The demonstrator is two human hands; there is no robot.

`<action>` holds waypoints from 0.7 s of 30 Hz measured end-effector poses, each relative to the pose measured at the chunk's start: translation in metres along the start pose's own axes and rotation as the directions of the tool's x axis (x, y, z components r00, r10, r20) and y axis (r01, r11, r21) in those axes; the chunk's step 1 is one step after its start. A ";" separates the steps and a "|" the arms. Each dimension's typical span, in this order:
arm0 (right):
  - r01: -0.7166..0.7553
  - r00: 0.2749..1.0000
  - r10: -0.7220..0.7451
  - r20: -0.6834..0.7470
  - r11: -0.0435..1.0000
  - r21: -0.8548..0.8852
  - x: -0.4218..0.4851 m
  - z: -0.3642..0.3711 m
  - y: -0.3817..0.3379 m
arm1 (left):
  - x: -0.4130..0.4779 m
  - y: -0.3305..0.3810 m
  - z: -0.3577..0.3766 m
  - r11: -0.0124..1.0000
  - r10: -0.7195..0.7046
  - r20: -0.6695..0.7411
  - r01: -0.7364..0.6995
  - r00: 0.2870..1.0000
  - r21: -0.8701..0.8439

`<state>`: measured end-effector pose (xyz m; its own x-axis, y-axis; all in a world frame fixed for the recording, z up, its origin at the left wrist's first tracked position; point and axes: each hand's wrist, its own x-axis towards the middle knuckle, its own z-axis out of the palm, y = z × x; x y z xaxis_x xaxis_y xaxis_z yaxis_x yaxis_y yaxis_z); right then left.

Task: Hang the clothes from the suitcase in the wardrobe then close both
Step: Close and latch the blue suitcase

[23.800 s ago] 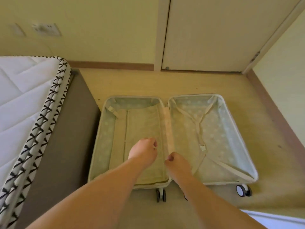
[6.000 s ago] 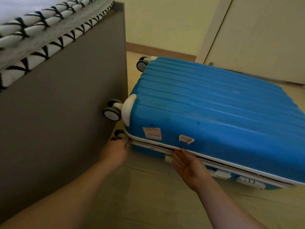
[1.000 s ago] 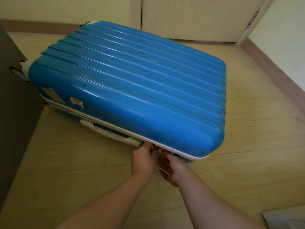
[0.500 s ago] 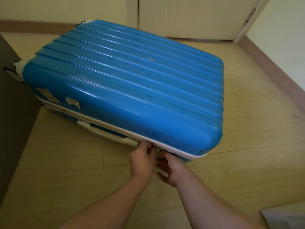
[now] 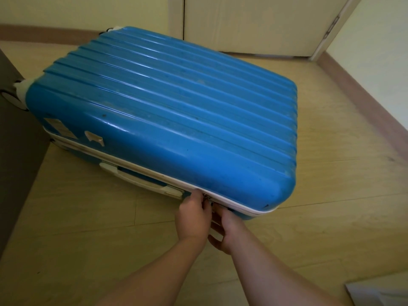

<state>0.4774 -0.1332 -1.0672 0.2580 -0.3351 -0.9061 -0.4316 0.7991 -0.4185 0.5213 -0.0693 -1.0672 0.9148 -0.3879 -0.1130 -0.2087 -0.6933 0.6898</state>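
Observation:
A blue ribbed hard-shell suitcase (image 5: 167, 111) lies flat and closed on the wooden floor. A white zip band runs along its near side, with a white side handle (image 5: 141, 180) below it. My left hand (image 5: 193, 215) pinches a metal zip pull (image 5: 205, 198) at the near seam, just right of the handle. My right hand (image 5: 227, 230) sits right beside it, fingers curled against the lower shell under the seam. No clothes are visible.
A dark bed base (image 5: 15, 155) stands at the left, close to the suitcase wheels (image 5: 21, 91). A pale closed door (image 5: 254, 25) is behind the suitcase. A wall with brown skirting (image 5: 364, 100) runs along the right. A white object's corner (image 5: 379, 292) shows at bottom right.
Both hands stay at the near seam by the zip pull; they have barely shifted over the last second. Earlier the suitcase lay open and empty, then was folded shut.

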 end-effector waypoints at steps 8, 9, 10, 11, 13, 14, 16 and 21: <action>-0.002 0.999 -0.001 -0.054 0.999 -0.041 0.005 -0.001 0.001 | 0.000 0.001 0.006 0.999 -0.041 -0.012 0.042 0.999 0.021; 0.000 0.999 -0.003 -0.049 0.999 -0.052 0.005 -0.001 0.000 | 0.000 0.001 0.005 0.999 -0.039 -0.009 0.039 0.999 0.026; 0.006 0.999 -0.009 -0.040 0.997 -0.071 0.005 -0.002 -0.001 | 0.000 0.001 0.004 0.999 -0.030 0.000 0.030 1.000 0.041; 0.016 0.999 -0.019 -0.031 0.995 -0.093 0.005 -0.002 -0.003 | 0.002 0.000 0.002 0.997 -0.012 0.018 0.011 1.000 0.076; 0.022 0.999 -0.026 -0.033 0.993 -0.120 0.005 -0.003 -0.005 | 0.007 -0.001 -0.003 0.975 0.048 0.093 -0.067 0.994 0.210; 0.026 0.999 -0.031 -0.033 0.991 -0.132 0.005 -0.003 -0.005 | 0.010 -0.003 -0.005 0.955 0.084 0.133 -0.118 0.987 0.273; 0.036 0.999 -0.040 -0.030 0.989 -0.144 0.006 -0.002 -0.004 | 0.018 -0.007 -0.009 0.904 0.143 0.204 -0.212 0.969 0.371; 0.045 0.999 -0.049 -0.024 0.988 -0.148 0.007 -0.004 -0.002 | 0.026 -0.012 -0.012 0.838 0.208 0.328 -0.341 0.921 0.427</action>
<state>0.4768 -0.1386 -1.0729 0.2581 -0.3856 -0.8859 -0.5424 0.7009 -0.4631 0.5512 -0.0635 -1.0702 0.6860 -0.7008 -0.1958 -0.6342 -0.7078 0.3112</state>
